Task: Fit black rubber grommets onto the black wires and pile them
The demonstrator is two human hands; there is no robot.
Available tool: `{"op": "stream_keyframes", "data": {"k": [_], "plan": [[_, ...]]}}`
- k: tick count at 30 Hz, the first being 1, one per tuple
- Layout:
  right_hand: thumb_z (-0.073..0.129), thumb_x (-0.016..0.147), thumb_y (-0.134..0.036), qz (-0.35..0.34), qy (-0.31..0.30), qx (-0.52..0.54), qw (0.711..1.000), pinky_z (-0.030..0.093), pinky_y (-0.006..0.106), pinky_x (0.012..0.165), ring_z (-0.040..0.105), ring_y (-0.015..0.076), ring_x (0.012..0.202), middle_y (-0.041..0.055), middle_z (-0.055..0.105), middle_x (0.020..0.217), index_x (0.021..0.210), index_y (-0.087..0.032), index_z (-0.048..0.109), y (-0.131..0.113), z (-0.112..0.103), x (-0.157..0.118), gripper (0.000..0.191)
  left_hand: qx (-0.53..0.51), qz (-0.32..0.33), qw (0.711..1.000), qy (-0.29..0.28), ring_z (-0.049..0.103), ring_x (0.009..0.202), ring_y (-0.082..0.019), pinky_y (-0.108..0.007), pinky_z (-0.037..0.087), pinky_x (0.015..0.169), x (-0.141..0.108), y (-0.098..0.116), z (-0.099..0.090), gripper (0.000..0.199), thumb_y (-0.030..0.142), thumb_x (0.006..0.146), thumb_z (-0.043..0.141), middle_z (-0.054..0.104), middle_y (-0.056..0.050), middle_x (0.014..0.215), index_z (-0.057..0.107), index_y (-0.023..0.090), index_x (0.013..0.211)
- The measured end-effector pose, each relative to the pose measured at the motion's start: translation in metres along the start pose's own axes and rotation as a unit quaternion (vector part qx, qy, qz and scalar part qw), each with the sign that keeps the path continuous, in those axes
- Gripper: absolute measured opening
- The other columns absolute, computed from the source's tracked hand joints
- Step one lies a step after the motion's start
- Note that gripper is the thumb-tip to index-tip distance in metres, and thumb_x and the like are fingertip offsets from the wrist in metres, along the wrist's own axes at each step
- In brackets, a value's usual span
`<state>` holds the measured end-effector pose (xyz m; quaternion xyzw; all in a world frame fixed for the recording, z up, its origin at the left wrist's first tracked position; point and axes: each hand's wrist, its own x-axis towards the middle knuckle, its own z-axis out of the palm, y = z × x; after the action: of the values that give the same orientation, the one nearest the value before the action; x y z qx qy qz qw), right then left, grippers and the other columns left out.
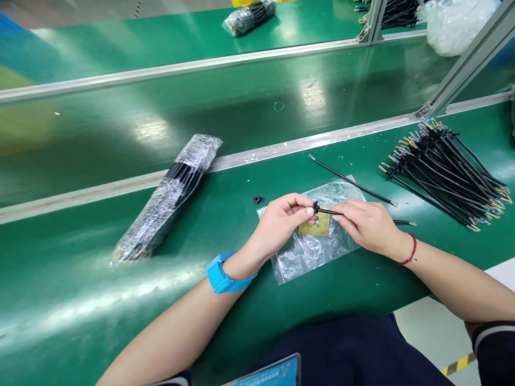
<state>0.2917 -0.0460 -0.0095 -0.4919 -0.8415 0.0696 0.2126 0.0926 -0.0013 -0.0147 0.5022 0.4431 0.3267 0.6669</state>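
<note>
Over a clear plastic bag, my left hand pinches a small black clip at the end of a black cable. My right hand is closed on the same black cable, whose other end with bare coloured wires sticks out to the right. Beneath the fingers lies a yellow square piece on the bag. Another black cable rests just beyond my right hand, partly on the bag. Small black parts sit on the green table left of the bag.
A large pile of black cables with coloured wire ends lies at the right. A plastic-wrapped cable bundle leans over the metal rail at the left. Behind, another wrapped bundle and a white plastic bag lie near a metal post.
</note>
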Motion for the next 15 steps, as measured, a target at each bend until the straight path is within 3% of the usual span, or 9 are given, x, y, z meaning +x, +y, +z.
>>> {"op": "stream_keyframes", "data": {"k": [2,5,9,15], "plan": [[0.035,0.095,-0.032,0.024,-0.01,0.012,1.0,0.036,0.024,0.058,0.055,0.0128,0.066,0.0039,0.065,0.079,0.098,-0.017,0.064,-0.001,-0.002,0.001,0.033,0.003,0.001,1.0,-0.004,0.059,0.057,-0.01,-0.025,0.051,0.061,-0.001,-0.002,0.003,0.023,0.032,0.068,0.072,0.061,0.001,0.065,0.06,0.014,0.077],[0.035,0.095,-0.029,0.053,-0.073,0.079,0.993,0.032,0.024,0.057,0.051,0.0116,0.062,0.0018,0.062,0.072,0.085,-0.017,0.063,-0.004,-0.006,0.003,0.032,0.013,0.007,1.0,-0.025,0.06,0.058,-0.011,-0.026,0.051,0.062,-0.003,-0.005,0.004,0.021,0.03,0.071,0.068,0.061,0.001,0.064,0.061,0.014,0.082],[0.039,0.093,-0.029,0.095,-0.159,0.196,0.963,0.029,0.022,0.054,0.043,0.0092,0.054,-0.0028,0.052,0.059,0.073,-0.017,0.059,-0.004,-0.011,0.006,0.031,0.109,0.061,0.991,-0.039,0.061,0.067,-0.013,-0.026,0.05,0.063,-0.006,-0.007,0.004,0.012,0.024,0.074,0.064,0.065,-0.002,0.077,0.062,0.015,0.082],[0.042,0.091,-0.025,0.095,-0.191,0.299,0.93,0.035,0.022,0.059,0.048,0.0087,0.057,-0.0035,0.055,0.061,0.08,-0.017,0.061,0.0,-0.006,0.008,0.024,0.286,0.186,0.935,-0.093,0.06,0.076,-0.015,-0.029,0.047,0.07,-0.013,0.001,0.008,0.008,0.017,0.082,0.054,0.065,-0.003,0.08,0.063,0.018,0.082]]}}
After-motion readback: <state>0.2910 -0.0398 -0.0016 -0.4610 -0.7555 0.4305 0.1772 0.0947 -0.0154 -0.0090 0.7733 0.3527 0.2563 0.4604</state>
